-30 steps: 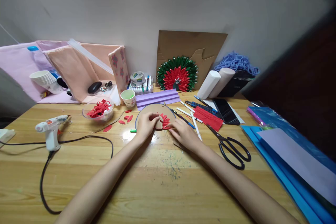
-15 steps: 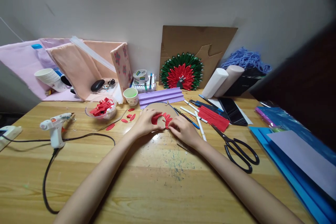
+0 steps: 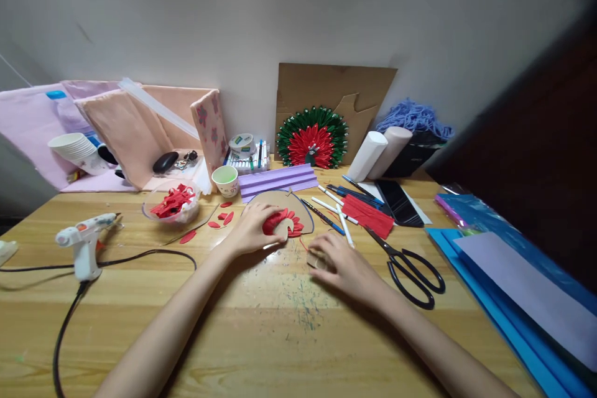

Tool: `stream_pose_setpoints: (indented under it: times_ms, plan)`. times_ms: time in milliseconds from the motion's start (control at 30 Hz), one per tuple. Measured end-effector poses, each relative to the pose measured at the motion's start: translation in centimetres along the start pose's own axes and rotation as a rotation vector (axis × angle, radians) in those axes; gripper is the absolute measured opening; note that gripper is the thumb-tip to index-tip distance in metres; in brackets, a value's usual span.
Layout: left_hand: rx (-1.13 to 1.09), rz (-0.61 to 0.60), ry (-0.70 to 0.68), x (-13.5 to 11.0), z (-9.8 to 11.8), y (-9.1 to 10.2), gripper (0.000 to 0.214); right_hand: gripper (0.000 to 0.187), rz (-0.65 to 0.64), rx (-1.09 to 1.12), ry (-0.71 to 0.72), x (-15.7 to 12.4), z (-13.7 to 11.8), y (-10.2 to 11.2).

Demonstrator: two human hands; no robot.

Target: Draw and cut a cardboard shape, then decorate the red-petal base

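Observation:
A tan cardboard half-disc (image 3: 298, 206) with red paper petals (image 3: 282, 222) glued in a fan lies on the wooden table (image 3: 280, 336). My left hand (image 3: 252, 233) rests on its near left part, fingers curled and pressing on the card beside the petals. A short way to the right and nearer me, my right hand (image 3: 342, 266) lies on the table, fingers bent over a small tan piece (image 3: 314, 259) that I cannot make out well. Loose red petals (image 3: 222, 220) lie left of the half-disc.
A glue gun (image 3: 81, 239) with a black cord stands at left. Black scissors (image 3: 413, 264), pens (image 3: 333, 208), red paper (image 3: 368, 216) and a phone (image 3: 398, 202) lie right. Behind are a bowl of red pieces (image 3: 172, 204), a paper cup (image 3: 226, 179), purple folded paper (image 3: 277, 178), a finished red-green fan (image 3: 312, 143). Blue sheets (image 3: 504, 298) cover the right edge.
My right hand has drawn back from the red petals toward me and now lies on the bare table. My left hand stays on the half-disc.

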State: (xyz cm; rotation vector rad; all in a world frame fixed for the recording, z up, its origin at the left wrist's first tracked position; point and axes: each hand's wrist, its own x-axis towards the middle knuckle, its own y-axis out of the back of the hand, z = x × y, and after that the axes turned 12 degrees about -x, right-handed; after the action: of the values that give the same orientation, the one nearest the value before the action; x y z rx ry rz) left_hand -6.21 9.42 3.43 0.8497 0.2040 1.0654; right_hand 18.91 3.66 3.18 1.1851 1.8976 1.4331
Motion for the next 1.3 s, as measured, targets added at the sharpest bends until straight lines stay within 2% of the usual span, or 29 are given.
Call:
stream_pose_setpoints:
  times_ms: [67,167,300,467,567,667,733,833,967,1033,1133,1300]
  plan:
    - [-0.034,-0.04,-0.052,-0.1,0.0,-0.2,0.062,0.028,-0.028,0.019,0.008,-0.3,-0.7,-0.3]
    - [-0.064,-0.086,-0.061,-0.1,-0.1,-0.7,0.06,0.014,-0.033,0.037,0.013,-0.5,-0.6,-0.5]
    - [-0.076,-0.092,-0.025,-0.1,-0.4,-1.3,0.05,0.008,-0.032,0.044,-0.021,-0.7,0.4,-0.3]
    - [-0.046,-0.063,-0.027,-0.1,-0.5,-1.9,0.06,0.008,-0.018,-0.014,-0.114,-1.1,2.8,0.0]
    - [-0.011,-0.043,0.002,-0.1,-0.2,-2.2,0.06,0.006,0.027,-0.089,-0.148,-1.4,4.1,0.4]
    - [0.022,-0.015,0.044,-0.1,0.3,-2.1,0.047,0.007,0.115,-0.122,-0.178,-1.0,4.2,0.6]
    - [0.024,-0.002,0.059,-0.1,0.5,-2.0,0.049,0.009,0.157,-0.062,-0.173,0.1,3.5,0.7]
    - [0.015,0.014,0.053,0.0,0.3,-1.9,0.066,0.012,0.156,0.067,-0.153,3.0,1.9,0.4]
    - [0.015,0.035,0.05,-0.1,-0.2,-1.8,0.078,0.023,0.038,0.173,-0.16,7.6,0.0,-0.9]
    - [0.024,0.062,0.067,-0.6,-0.3,-1.7,0.079,0.029,-0.03,0.142,-0.17,9.2,-0.5,-1.7]
    - [0.049,0.123,0.113,-2.2,-0.6,-1.5,0.073,0.029,-0.064,0.118,-0.203,10.2,-0.6,-2.8]
    - [0.109,0.211,0.172,-4.3,-1.0,-2.0,0.064,0.019,-0.155,0.363,-0.23,11.2,-0.2,-2.5]
